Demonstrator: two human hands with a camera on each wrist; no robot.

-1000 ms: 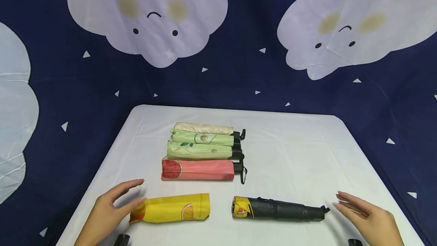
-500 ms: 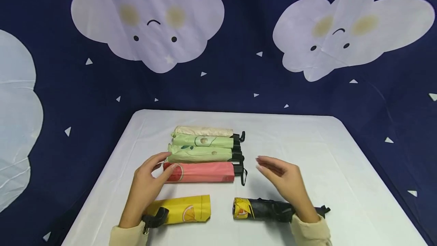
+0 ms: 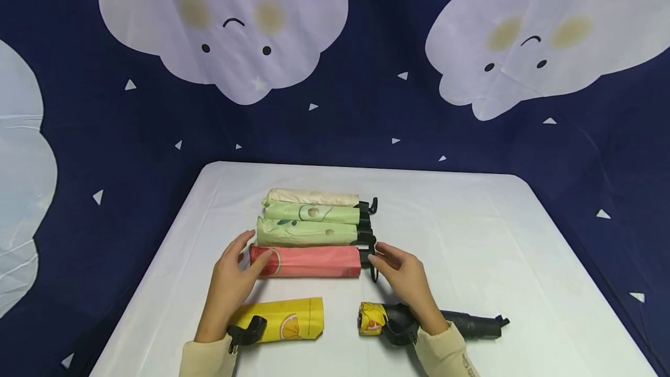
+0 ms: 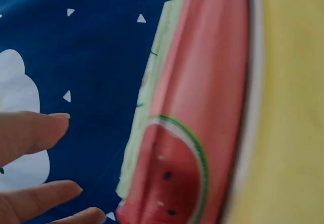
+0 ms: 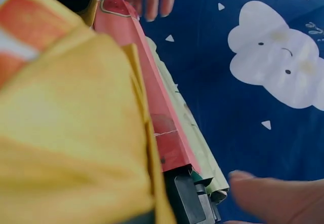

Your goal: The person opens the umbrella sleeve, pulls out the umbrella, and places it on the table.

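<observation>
A pink folded umbrella in a watermelon-print cover lies crosswise on the white table. My left hand is at its watermelon end, thumb over the cover and fingers beyond; in the left wrist view the fingers stand apart from it. By the black handle is my right hand, fingers loosely bent; its thumb shows clear of the handle in the right wrist view. A yellow umbrella sleeve lies partly under my left wrist, and a black folded umbrella under my right.
Behind the pink umbrella lie two green covered umbrellas and a cream one, side by side, handles to the right. A dark blue cloth with clouds hangs beyond the table's far edge.
Both hands have moved forward and inward from the yellow sleeve and black umbrella to the pink umbrella's two ends. Over the last half second the right hand has come left to the handle.
</observation>
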